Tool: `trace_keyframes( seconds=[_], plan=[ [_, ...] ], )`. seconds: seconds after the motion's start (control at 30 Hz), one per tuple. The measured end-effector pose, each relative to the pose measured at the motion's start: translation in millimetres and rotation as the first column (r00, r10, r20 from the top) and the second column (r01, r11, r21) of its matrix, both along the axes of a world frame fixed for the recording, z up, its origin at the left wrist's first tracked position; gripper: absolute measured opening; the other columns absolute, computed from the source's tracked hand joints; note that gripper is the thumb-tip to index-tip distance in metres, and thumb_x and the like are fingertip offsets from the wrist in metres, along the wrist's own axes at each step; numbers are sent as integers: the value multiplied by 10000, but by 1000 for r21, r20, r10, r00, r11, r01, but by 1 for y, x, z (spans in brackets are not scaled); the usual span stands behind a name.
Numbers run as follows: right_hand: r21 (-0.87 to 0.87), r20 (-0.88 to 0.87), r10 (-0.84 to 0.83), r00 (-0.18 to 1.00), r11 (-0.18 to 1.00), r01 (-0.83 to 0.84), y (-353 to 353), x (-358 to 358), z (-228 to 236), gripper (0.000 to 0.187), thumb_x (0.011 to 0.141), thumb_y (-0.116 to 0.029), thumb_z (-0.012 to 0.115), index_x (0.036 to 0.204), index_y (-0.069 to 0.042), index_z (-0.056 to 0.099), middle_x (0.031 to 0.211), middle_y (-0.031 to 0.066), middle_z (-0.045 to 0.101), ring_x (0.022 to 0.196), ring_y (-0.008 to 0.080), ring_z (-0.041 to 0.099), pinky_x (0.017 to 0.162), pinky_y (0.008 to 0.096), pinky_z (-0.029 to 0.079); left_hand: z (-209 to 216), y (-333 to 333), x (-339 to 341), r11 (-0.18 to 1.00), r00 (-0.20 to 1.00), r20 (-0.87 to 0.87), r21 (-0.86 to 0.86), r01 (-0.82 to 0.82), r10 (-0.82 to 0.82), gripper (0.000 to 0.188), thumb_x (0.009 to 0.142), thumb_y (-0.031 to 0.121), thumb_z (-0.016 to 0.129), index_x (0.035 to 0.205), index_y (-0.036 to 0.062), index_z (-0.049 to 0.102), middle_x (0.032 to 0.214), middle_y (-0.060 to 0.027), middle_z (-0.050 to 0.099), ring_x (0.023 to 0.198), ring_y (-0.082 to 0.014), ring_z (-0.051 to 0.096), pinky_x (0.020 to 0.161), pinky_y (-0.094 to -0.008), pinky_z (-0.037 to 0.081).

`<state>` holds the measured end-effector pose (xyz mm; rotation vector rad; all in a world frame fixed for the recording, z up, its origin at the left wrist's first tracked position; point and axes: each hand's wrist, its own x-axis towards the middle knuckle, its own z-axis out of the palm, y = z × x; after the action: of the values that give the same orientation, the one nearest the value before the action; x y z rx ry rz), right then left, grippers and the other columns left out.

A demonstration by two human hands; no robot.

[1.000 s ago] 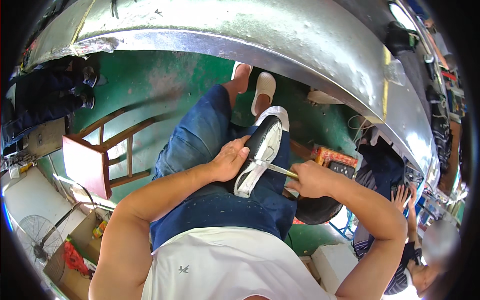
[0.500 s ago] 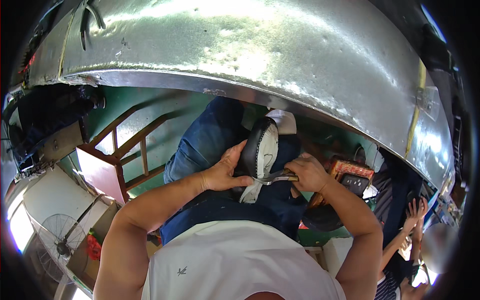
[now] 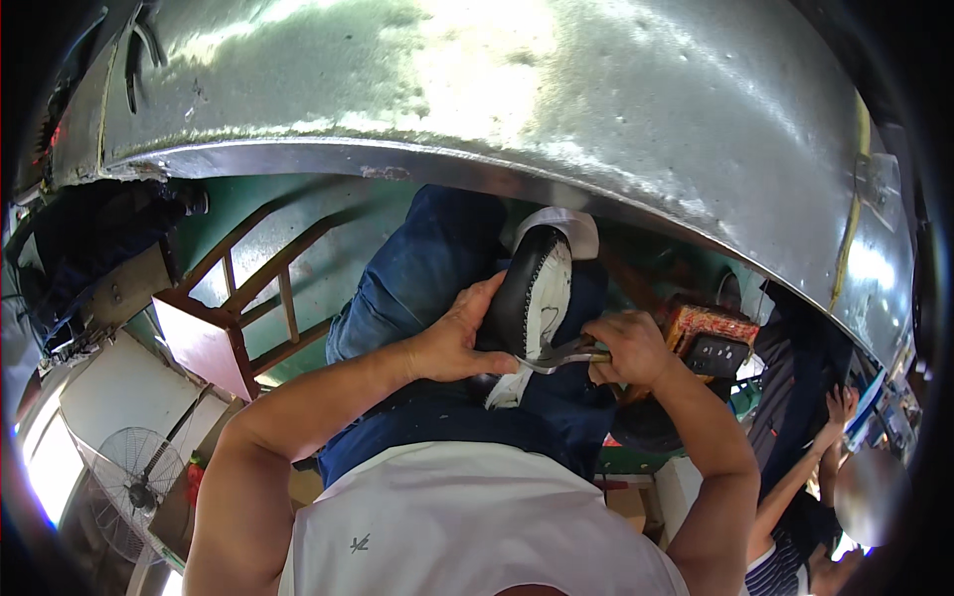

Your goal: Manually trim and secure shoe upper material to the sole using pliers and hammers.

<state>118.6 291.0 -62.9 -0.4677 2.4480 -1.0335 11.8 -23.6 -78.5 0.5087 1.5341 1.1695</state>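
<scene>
A black shoe (image 3: 513, 298) lies sole-up across my thighs. Its whitish underside (image 3: 547, 298) faces me, with a row of stitches along the black edge. My left hand (image 3: 452, 343) is wrapped round the shoe's left side, thumb near the edge of the underside. In my right hand (image 3: 636, 350) is a pair of metal pliers (image 3: 561, 358), gripped by the handles. Their curved jaws touch the underside near its narrow middle; what they bite on is too small to tell. A white rounded piece (image 3: 564, 226) sits behind the shoe's far end.
A metal-topped bench (image 3: 477, 89) spans the far side, with a dark tool lying at its left. A wooden stool (image 3: 214, 338) lies on its side on the green floor at left, near a fan (image 3: 141, 492). A red worn seat (image 3: 711, 333) and a person's arms (image 3: 810, 462) are at right.
The shoe and both hands have shifted slightly to the right. The pliers' jaws still touch the underside, and my right hand has moved a little right and down.
</scene>
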Motion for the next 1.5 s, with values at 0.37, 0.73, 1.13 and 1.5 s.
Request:
trace_keyframes(
  seconds=[0.37,0.73,1.13,1.5],
  plan=[
    [31,262,-274,925,961,275,-26,46,69,598,852,-147,740,1383,18,519,1238,257,596,1181,414,594,1004,448,503,5,20,15,987,977,-142,1,-161,160,1185,755,377,867,1637,94,129,1475,-236,451,1412,-410,379,1186,-459,290],
    [-86,781,-347,519,764,639,-69,25,70,263,983,-189,652,1142,20,637,840,85,657,755,157,635,715,314,520,22,17,49,935,799,-533,-38,-353,280,974,887,267,726,1642,126,127,1507,-259,387,1381,-465,383,1172,-518,288],
    [-229,959,-45,280,458,859,-40,43,57,339,1029,-246,591,1214,37,598,1011,81,653,850,147,663,572,292,584,59,32,34,946,797,-598,-299,-127,-82,617,1025,303,493,1601,321,274,1517,-384,320,1285,-550,497,1074,-503,462],
    [-98,405,-509,760,802,589,-57,-11,53,573,1085,-455,386,894,29,626,729,115,667,628,210,666,653,367,534,62,30,33,910,808,-523,-413,39,-272,612,1058,323,439,1618,328,193,1544,-399,250,1310,-560,475,1096,-524,441]
  ],
)
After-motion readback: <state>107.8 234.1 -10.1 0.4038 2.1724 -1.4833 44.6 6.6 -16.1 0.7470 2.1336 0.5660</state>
